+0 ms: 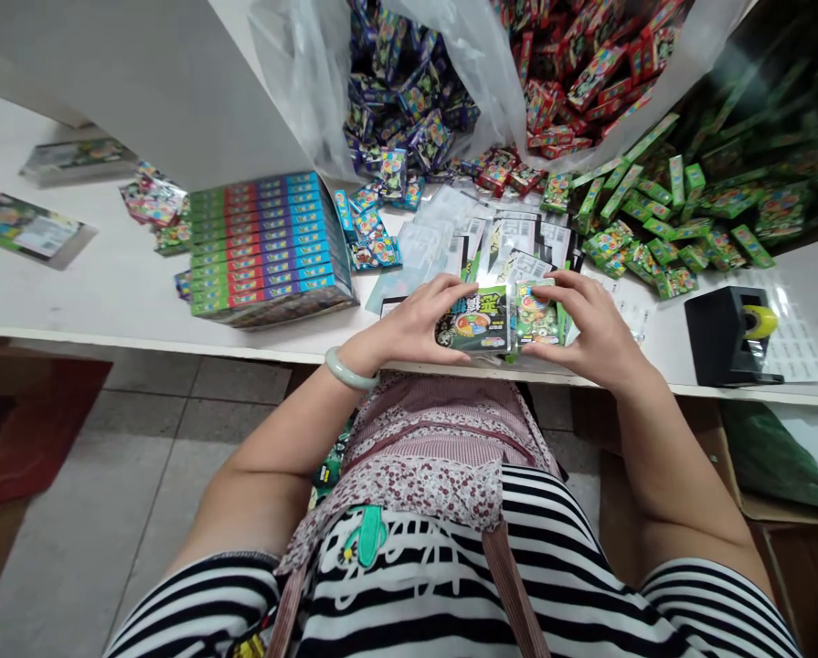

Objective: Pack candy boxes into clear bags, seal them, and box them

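At the table's front edge, my left hand (419, 322) grips a flat dark packet (481, 324) with coloured print, thumb along its lower side and fingers on top. My right hand (593, 331) is closed on a small green candy box (537, 315), pinched between thumb and fingers. The box sits right beside the packet's right end, and I cannot tell whether it is partly inside. Under and behind both hands lie overlapping printed plastic bags (518, 233) with barcode labels. A bracelet (350, 370) circles my left wrist.
Left stands a block of stacked boxes (264, 247) in green, red, purple and blue. Behind are heaps of purple packets (409, 82), red boxes (587, 78) and green boxes (655, 196), with clear plastic sheeting (497, 82) between. A black tape dispenser (720, 334) stands right.
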{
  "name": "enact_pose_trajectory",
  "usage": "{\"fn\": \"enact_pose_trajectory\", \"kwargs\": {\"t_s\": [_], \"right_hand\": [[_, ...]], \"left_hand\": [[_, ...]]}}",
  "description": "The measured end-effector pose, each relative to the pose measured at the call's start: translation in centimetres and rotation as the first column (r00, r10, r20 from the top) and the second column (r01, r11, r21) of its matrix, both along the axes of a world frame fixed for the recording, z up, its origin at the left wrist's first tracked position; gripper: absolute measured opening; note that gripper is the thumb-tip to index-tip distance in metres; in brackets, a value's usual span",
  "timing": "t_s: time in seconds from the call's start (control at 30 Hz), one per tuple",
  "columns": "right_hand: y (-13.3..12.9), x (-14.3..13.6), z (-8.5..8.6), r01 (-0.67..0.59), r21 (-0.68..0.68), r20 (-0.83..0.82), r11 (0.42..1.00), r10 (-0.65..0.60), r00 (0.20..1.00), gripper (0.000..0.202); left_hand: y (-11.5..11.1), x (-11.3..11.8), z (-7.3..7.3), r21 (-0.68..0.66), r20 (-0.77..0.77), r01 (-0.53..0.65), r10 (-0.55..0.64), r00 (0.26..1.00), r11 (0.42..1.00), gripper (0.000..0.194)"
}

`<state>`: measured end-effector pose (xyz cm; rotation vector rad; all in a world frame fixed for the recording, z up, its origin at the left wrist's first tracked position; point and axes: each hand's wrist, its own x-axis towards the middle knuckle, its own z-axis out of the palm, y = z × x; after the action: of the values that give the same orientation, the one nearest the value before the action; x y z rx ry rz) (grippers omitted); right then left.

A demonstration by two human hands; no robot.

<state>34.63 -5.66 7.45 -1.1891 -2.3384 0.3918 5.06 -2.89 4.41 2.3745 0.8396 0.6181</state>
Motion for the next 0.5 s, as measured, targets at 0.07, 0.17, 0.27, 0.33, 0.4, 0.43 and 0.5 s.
{"fn": "enact_pose_trajectory", "kwargs": {"t_s": [0.07, 0.17, 0.27, 0.33, 0.4, 0.43, 0.5], "right_hand": [[-0.08, -0.25, -0.05, 0.035, 0.036, 0.036, 0.999, -0.037, 0.999, 0.066], [-0.37, -0.68, -0.13, 0.051, 0.068, 0.079, 0.996, -0.057, 0.995, 0.065], [-0.73, -0.72, -0.14, 0.003, 0.048, 0.092, 0.999, -0.008, 0.996, 0.063], [-0.88, -0.52, -0.17, -0.076, 0.007, 0.077, 0.997, 0.075, 0.994, 0.061], [-0.88, -0.27, -0.24, -0.152, -0.037, 0.048, 0.988, 0.153, 0.987, 0.062], [-0.84, -0.17, -0.28, -0.169, -0.05, 0.038, 0.984, 0.171, 0.984, 0.062], [-0.69, -0.06, -0.39, -0.153, -0.044, 0.04, 0.987, 0.154, 0.987, 0.063]], "left_hand": [[-0.04, 0.02, -0.15, 0.016, -0.007, -0.014, 0.014, 1.0, 1.0, 0.099], [-0.18, 0.07, -0.31, 0.049, -0.022, -0.043, 0.044, 0.999, 0.998, 0.099], [-0.34, -0.01, -0.29, 0.088, -0.048, -0.063, 0.067, 0.997, 0.994, 0.1], [-0.41, -0.16, -0.21, 0.099, -0.062, -0.057, 0.064, 0.996, 0.993, 0.1], [-0.47, -0.3, -0.16, 0.098, -0.072, -0.03, 0.038, 0.997, 0.995, 0.101], [-0.5, -0.33, -0.14, 0.096, -0.077, -0.012, 0.02, 0.997, 0.995, 0.1], [-0.57, -0.26, -0.16, 0.086, -0.08, 0.026, -0.019, 0.997, 0.996, 0.099]]}}
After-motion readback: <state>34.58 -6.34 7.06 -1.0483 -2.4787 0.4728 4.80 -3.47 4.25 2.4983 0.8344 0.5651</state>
